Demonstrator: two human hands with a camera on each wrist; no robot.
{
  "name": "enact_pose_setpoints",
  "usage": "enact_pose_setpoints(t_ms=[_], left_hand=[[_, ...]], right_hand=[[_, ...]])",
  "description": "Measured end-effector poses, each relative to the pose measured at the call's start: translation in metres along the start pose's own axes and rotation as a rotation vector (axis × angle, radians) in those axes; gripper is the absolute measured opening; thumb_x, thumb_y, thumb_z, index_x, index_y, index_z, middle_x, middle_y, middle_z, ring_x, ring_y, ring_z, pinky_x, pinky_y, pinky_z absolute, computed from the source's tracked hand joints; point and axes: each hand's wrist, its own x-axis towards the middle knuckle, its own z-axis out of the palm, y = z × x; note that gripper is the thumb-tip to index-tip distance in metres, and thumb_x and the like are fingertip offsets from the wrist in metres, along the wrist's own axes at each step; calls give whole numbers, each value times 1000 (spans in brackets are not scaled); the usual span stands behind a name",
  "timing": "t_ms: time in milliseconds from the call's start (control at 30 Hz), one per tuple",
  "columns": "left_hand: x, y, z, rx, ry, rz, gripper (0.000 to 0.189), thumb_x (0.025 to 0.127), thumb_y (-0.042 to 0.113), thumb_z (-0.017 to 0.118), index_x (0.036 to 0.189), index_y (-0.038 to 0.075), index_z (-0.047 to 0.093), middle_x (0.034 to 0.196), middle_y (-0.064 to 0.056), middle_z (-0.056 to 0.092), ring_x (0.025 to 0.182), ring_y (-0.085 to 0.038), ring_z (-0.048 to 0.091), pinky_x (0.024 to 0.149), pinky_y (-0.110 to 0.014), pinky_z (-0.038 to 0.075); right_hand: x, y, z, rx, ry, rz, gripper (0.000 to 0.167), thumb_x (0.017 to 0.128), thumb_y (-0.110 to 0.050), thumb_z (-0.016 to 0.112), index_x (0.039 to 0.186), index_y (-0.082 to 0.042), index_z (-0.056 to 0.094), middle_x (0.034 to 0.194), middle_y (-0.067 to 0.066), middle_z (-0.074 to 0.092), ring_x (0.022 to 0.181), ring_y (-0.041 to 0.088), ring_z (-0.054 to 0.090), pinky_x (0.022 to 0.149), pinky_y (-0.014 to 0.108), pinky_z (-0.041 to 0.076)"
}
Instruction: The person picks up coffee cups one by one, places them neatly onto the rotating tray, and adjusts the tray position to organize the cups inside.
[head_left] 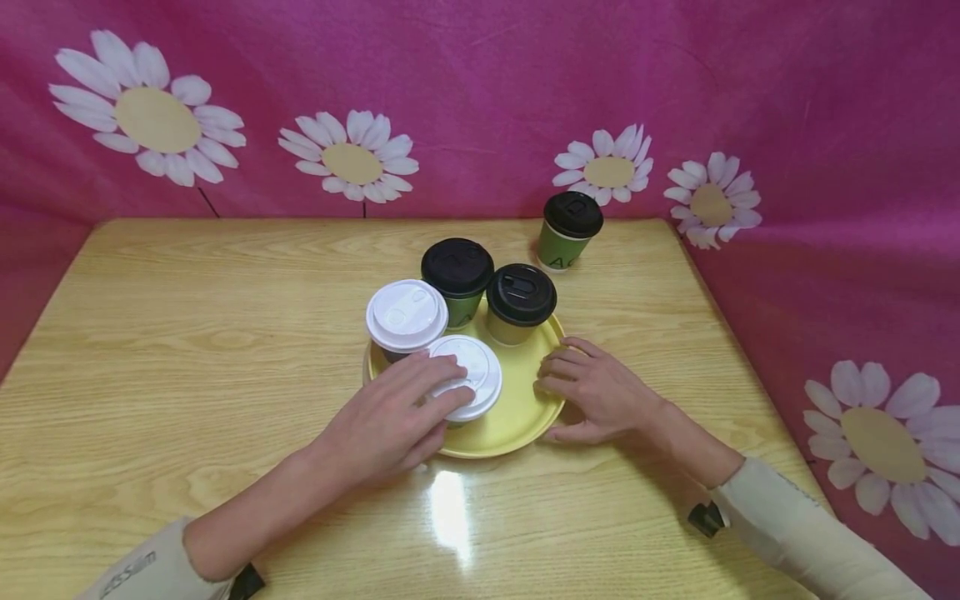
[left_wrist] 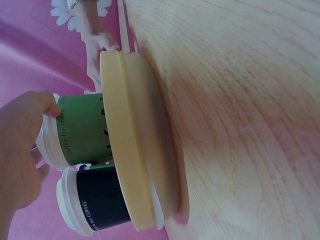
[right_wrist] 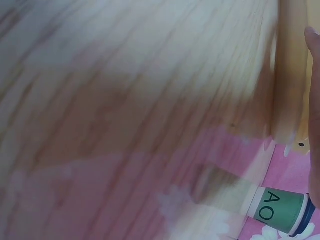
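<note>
My left hand [head_left: 408,408] holds a paper coffee cup [head_left: 483,379] by its white lid from above, the fingers bent over the top. In the left wrist view the cup's green wall [left_wrist: 82,132] shows, with the thumb against its upper edge. This cup stands at the front of a round yellow tray [head_left: 517,408]. Beside it is a dark cup [left_wrist: 102,197] with a white lid [head_left: 405,312]. Behind are a green cup with a black lid [head_left: 457,267] and a brownish cup [head_left: 513,332] with a black lid. My right hand [head_left: 600,392] grips the tray's right rim, fingers bent over it.
Another green cup [head_left: 561,248] with a black lid stands off the tray, near the table's back right corner. The wooden table [head_left: 187,350] meets a pink cloth [head_left: 480,108] with large daisies at the back and sides.
</note>
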Motion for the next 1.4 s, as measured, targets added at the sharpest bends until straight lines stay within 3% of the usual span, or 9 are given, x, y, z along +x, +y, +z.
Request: enact_pose_setpoints(t_ms=[367, 1400], left_hand=[[0, -1, -1, 4, -4, -2, 35, 81, 8, 63, 116, 6, 62, 125, -14, 57, 116, -32, 55, 109, -49, 39], [-3, -5, -6, -12, -12, -19, 34, 80, 5, 61, 113, 3, 58, 125, -15, 58, 121, -33, 54, 110, -47, 38]], right_hand=[[-1, -1, 5, -10, 58, -18, 56, 90, -66, 53, 105, -13, 68, 105, 3, 65, 106, 25, 57, 110, 49, 32], [1, -21, 0, 4, 18, 69, 54, 89, -65, 58, 105, -14, 69, 104, 2, 66, 104, 23, 58, 112, 46, 29]])
